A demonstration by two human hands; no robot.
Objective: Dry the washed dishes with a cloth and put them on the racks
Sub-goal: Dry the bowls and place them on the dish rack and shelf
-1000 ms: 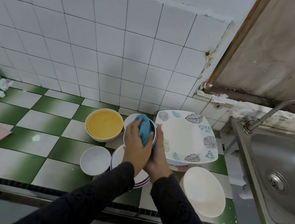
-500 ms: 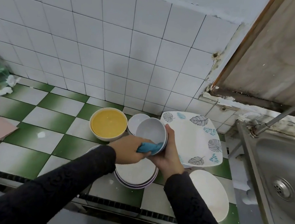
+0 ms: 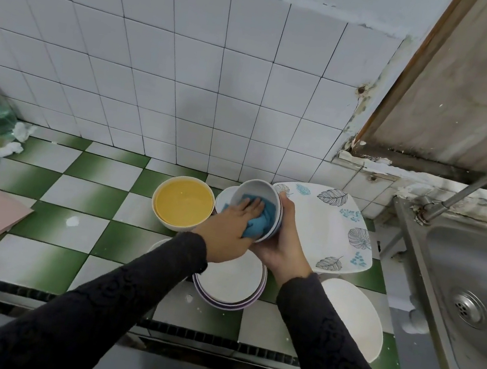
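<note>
The left hand [image 3: 228,230] presses a crumpled blue cloth [image 3: 261,224] flat into a small white round bowl [image 3: 254,190], which is tilted and gripped from outside by the right hand [image 3: 285,243]. Beneath them a stack of white round plates [image 3: 232,279] sits on the green-and-white tiled counter [image 3: 65,238]. A yellow-lined round bowl [image 3: 183,203] stands just to the left.

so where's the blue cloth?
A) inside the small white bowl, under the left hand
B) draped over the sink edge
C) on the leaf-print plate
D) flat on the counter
A: the left hand presses the blue cloth into the small white bowl, which the right hand holds tilted above the counter.
</note>
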